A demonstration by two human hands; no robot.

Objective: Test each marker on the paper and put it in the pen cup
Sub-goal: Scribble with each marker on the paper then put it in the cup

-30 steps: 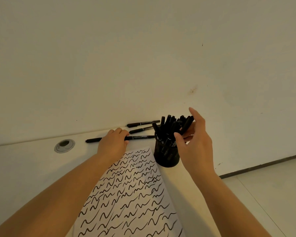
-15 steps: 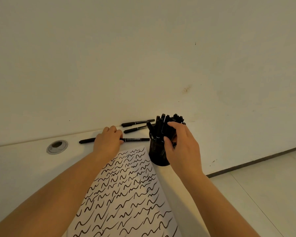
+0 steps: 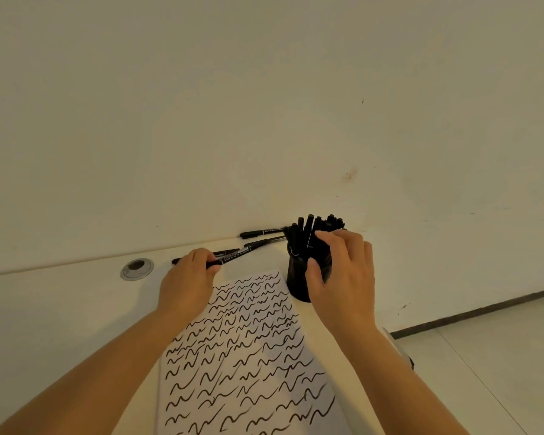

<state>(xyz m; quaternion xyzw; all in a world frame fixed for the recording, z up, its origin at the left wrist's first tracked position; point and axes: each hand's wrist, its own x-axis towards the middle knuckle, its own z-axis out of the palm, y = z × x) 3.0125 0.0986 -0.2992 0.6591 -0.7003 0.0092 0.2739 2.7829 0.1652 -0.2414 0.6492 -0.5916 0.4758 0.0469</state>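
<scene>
1. The white worktop runs along a pale wall, with a strip of tiled floor showing at the right.
2. A sheet of paper lies flat on the worktop between the two forearms, covered in rows of black wavy test strokes.
3. The right hand wraps the black mesh pen cup, which stands just beyond the paper's far right corner; the thumb lies down the near side, and the fingers curl over the rim against the markers.
4. A crowded bunch of markers stands upright in that cup, caps up.
5. The left hand sits at the paper's far left corner, its fingers curled around a black marker. This marker lies nearly flat, its left end poking out past the knuckles and its right end pointing toward the cup.
6. Two loose markers lie on the worktop against the wall, just left of the cup and beyond the held one.
7. A round grey cable grommet is set into the worktop left of the left hand.
</scene>
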